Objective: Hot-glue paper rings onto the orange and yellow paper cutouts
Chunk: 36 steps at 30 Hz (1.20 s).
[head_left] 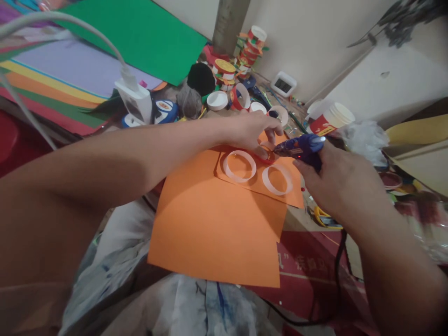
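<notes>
My right hand [345, 175] grips a dark blue hot glue gun [304, 147], its nozzle pointing left. The tip meets a small red ring [269, 159] standing on orange paper. From the left, my left hand [252, 131] reaches over with bent fingers and thumb at that ring, holding it; part of the ring is hidden behind the fingers. Closer to me, a white ring [224, 167] and a second white ring [263, 179] stand on the upper orange piece [245, 183]. Beneath it lies a larger orange sheet [213, 233], reaching over the table's front edge.
A black cord [339, 275] hangs at the right front. Behind my hands are paper cups [332, 122], stacked paper drums [224, 70] and a small white clock [283, 84]. A charger [135, 100] with a white cable and coloured sheets [77, 70] lie left. A yellow cutter [325, 218] lies right.
</notes>
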Each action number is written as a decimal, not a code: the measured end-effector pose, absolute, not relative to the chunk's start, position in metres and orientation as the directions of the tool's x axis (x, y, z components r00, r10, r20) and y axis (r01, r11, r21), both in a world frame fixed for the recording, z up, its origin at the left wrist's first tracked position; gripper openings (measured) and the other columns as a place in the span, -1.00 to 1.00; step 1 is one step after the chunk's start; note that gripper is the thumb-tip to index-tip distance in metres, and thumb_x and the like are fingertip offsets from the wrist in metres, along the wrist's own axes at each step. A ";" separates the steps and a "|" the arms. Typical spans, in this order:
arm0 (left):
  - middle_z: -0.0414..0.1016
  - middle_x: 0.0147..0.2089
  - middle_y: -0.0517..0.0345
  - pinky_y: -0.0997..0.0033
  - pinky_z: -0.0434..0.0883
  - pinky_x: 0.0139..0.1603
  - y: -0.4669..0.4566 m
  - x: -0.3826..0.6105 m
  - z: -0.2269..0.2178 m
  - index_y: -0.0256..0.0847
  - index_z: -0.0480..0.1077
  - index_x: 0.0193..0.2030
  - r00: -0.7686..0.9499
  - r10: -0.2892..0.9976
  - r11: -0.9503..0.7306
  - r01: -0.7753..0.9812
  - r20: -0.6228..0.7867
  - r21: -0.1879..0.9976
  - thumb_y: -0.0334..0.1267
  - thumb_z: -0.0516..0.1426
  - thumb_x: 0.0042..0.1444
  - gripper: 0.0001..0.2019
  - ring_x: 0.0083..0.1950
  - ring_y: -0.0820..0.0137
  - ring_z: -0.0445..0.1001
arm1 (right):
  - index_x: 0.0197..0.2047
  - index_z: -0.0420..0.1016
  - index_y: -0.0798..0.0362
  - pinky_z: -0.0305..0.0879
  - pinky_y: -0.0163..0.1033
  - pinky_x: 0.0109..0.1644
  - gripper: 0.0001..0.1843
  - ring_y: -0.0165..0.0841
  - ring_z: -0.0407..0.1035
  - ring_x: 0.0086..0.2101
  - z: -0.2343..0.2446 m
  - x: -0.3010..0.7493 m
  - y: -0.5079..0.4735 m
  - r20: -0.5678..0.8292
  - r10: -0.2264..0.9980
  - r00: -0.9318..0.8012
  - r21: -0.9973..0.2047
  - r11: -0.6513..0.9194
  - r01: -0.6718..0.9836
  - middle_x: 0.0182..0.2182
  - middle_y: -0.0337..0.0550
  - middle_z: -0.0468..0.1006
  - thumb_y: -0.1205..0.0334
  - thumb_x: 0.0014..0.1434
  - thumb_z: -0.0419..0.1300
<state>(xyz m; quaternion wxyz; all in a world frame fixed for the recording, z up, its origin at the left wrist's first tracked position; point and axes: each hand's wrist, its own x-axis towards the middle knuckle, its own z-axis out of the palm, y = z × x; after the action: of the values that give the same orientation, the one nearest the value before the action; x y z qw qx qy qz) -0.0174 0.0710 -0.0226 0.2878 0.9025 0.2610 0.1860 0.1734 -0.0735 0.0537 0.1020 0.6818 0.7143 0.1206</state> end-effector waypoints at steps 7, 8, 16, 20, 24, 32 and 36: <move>0.68 0.31 0.09 0.07 0.31 0.45 0.074 -0.017 -0.026 0.01 0.50 0.42 0.794 0.584 -0.685 0.370 0.169 0.627 -0.04 0.50 0.00 -0.21 0.45 -0.02 0.47 | 0.04 0.57 0.17 0.16 -0.07 -0.28 -0.61 0.15 0.66 -0.19 0.074 0.156 -0.070 -0.067 0.997 0.025 0.441 0.007 0.897 -0.14 0.39 0.74 0.05 0.47 0.08; 0.69 0.30 0.10 0.06 0.31 0.45 0.073 -0.016 -0.026 0.01 0.51 0.41 0.795 0.582 -0.688 0.368 0.172 0.626 -0.04 0.50 0.01 -0.22 0.45 -0.03 0.47 | 0.04 0.58 0.17 0.17 -0.07 -0.28 -0.61 0.16 0.66 -0.18 0.075 0.156 -0.070 -0.078 0.997 0.023 0.460 0.015 0.888 -0.14 0.38 0.74 0.05 0.47 0.08; 0.70 0.28 0.07 0.04 0.35 0.41 0.074 -0.014 -0.027 -0.02 0.51 0.41 0.793 0.582 -0.683 0.358 0.180 0.637 -0.11 0.49 -0.01 -0.22 0.40 -0.01 0.53 | 0.12 0.57 0.21 0.19 -0.05 -0.24 -0.56 0.13 0.65 -0.16 0.061 0.165 -0.071 -0.014 0.999 0.041 0.369 -0.033 0.929 -0.10 0.40 0.72 0.03 0.53 0.06; 0.70 0.27 0.10 0.05 0.34 0.43 0.077 -0.013 -0.030 0.01 0.51 0.42 0.798 0.576 -0.685 0.352 0.177 0.637 -0.11 0.48 -0.01 -0.21 0.42 -0.01 0.51 | 0.14 0.56 0.22 0.22 -0.05 -0.23 -0.59 0.12 0.63 -0.16 0.048 0.174 -0.073 0.042 0.999 -0.004 0.284 -0.008 0.959 -0.09 0.36 0.73 0.10 0.49 0.08; 0.69 0.27 0.10 0.07 0.35 0.42 0.078 -0.013 -0.030 -0.01 0.51 0.41 0.799 0.575 -0.690 0.357 0.177 0.629 -0.09 0.46 -0.01 -0.22 0.37 0.01 0.54 | 0.19 0.56 0.24 0.25 -0.05 -0.20 -0.53 0.12 0.62 -0.17 0.037 0.181 -0.074 0.101 0.995 -0.027 0.185 0.008 0.983 -0.10 0.36 0.72 0.09 0.47 0.05; 0.68 0.26 0.11 0.13 0.39 0.37 0.077 -0.014 -0.031 -0.02 0.52 0.38 0.790 0.582 -0.689 0.353 0.193 0.633 -0.02 0.45 -0.01 -0.25 0.34 0.04 0.56 | -0.05 0.56 0.09 0.24 -0.06 -0.22 -0.61 0.03 0.55 -0.28 0.021 0.194 -0.065 0.150 0.988 -0.039 0.018 0.037 0.999 -0.30 0.21 0.66 -0.05 0.39 0.11; 0.66 0.30 0.12 0.13 0.36 0.42 0.078 -0.014 -0.031 -0.01 0.48 0.42 0.794 0.582 -0.682 0.360 0.175 0.636 -0.05 0.45 -0.01 -0.21 0.39 0.04 0.53 | -0.07 0.56 0.08 0.22 -0.06 -0.23 -0.61 -0.02 0.49 -0.36 0.019 0.198 -0.062 0.144 0.990 -0.015 -0.020 0.018 1.000 -0.39 0.13 0.60 -0.07 0.36 0.12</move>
<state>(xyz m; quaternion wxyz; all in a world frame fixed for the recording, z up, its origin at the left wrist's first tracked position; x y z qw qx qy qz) -0.0145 0.0784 -0.0312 0.3001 0.8983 0.2623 0.1851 0.1982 -0.0624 0.0188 -0.0583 0.6994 0.7110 0.0434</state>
